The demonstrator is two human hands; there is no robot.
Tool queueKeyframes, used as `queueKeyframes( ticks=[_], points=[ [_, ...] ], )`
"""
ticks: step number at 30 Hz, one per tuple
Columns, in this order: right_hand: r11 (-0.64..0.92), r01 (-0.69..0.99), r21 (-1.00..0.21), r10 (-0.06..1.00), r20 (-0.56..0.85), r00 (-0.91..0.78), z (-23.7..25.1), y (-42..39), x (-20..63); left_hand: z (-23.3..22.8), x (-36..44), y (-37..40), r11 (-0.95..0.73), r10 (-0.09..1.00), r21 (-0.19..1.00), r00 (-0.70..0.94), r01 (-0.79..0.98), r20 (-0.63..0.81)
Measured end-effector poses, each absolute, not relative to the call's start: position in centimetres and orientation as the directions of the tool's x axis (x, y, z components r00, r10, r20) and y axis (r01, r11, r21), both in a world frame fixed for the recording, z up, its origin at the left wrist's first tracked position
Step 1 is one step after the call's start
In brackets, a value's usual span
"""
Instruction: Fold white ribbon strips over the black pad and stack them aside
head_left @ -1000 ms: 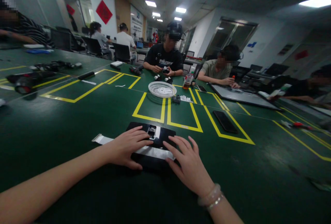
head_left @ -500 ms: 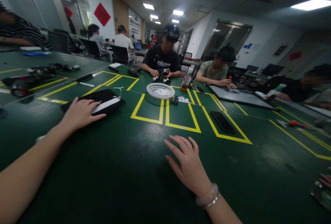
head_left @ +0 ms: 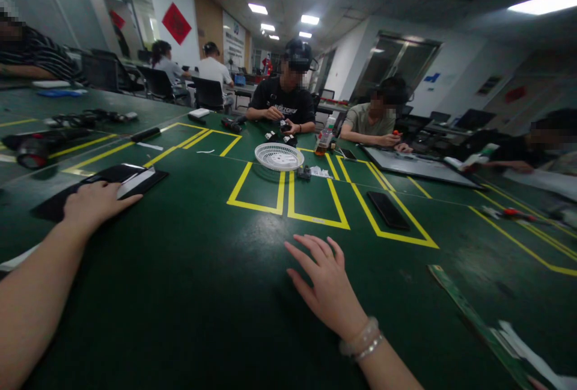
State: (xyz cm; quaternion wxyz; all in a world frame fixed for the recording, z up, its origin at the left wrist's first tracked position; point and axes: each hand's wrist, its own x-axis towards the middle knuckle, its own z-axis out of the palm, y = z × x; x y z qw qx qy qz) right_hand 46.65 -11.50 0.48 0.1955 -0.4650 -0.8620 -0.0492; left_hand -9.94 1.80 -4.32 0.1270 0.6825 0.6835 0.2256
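Observation:
My left hand (head_left: 95, 204) lies palm down on a flat black panel (head_left: 139, 178) with a white strip across it, far out at the left of the green table (head_left: 216, 294). My right hand (head_left: 325, 285) rests flat on the bare table near the middle, fingers spread, holding nothing. A bead bracelet sits on its wrist.
A white mesh basket (head_left: 279, 156) stands beyond the yellow-taped squares. A black phone (head_left: 388, 210) lies to the right. A long green circuit strip (head_left: 478, 321) enters at the lower right. Other people work at the far side. Black tools (head_left: 40, 143) lie at the far left.
My left hand has slid the black panel from in front of me far to the left. My right hand let go and stays flat. A green strip came in at lower right.

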Motion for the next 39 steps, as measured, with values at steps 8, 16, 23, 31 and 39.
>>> queueKeyframes(
  ticks=[8, 16, 23, 31, 39],
  points=[
    [0.564, 0.820, -0.095, 0.782, 0.380, -0.494, 0.6, -11.5, 46.7, -1.4, -5.7, 0.3, 0.458, 0.887, 0.159, -0.461, 0.875, -0.019],
    [0.566, 0.815, -0.122, 0.787, 0.376, -0.490, 0.4, -11.5, 46.6, 0.7, -0.2, 0.5, 0.112, 0.991, 0.194, -0.124, 0.975, 0.051],
    [0.600, 0.787, -0.147, 0.777, 0.343, -0.528, 0.6, -11.7, 46.3, 1.2, 11.7, -3.3, -0.581, 0.787, 0.410, 0.615, 0.703, 0.061],
    [0.631, 0.723, -0.283, 0.776, 0.260, -0.575, 0.6, -12.0, 46.0, 1.1, 16.8, -7.1, -0.687, 0.610, 0.513, 0.792, 0.514, 0.022],
    [0.495, 0.612, -0.617, 0.862, 0.440, -0.253, -0.2, -10.6, 47.3, -0.2, 7.3, -0.4, -0.440, 0.898, 0.422, 0.397, 0.793, 0.191]
  ],
)
